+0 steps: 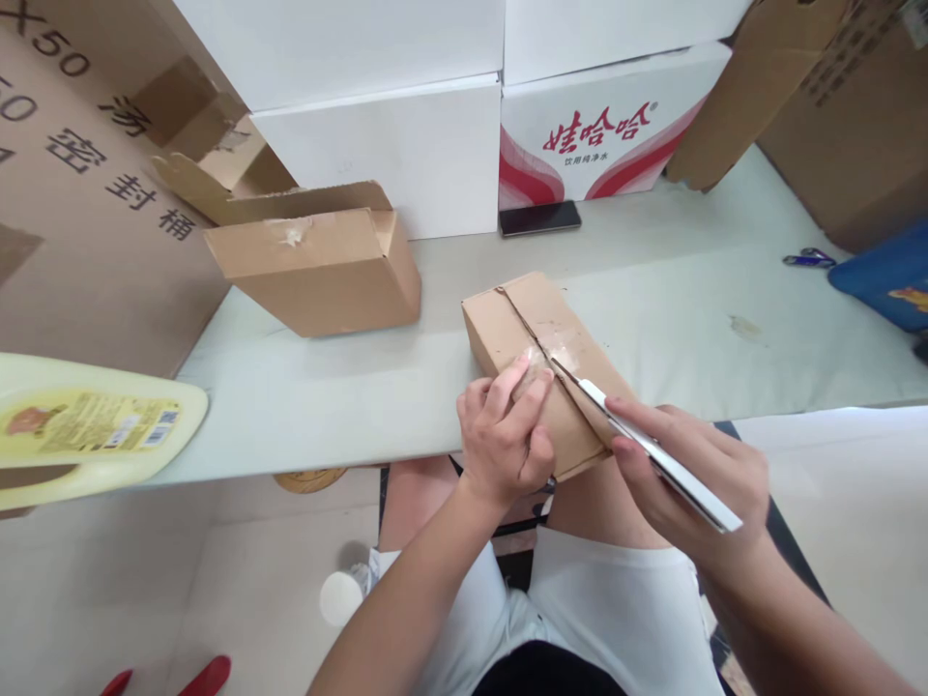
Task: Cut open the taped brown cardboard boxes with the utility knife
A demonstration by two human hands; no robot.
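A small brown cardboard box stands at the table's front edge, its top seam running lengthwise under clear tape. My left hand bears on the near left part of the box, fingers curled with their tips at the tape by the seam. In my right hand is a white-handled utility knife. Its blade points forward and left and touches the top at the seam, just right of my left fingertips. The underside of the box is hidden.
Another brown box with a raised flap stands left on the table. White cartons line the back, with a phone in front. A yellow jug is at far left, a blue container at far right.
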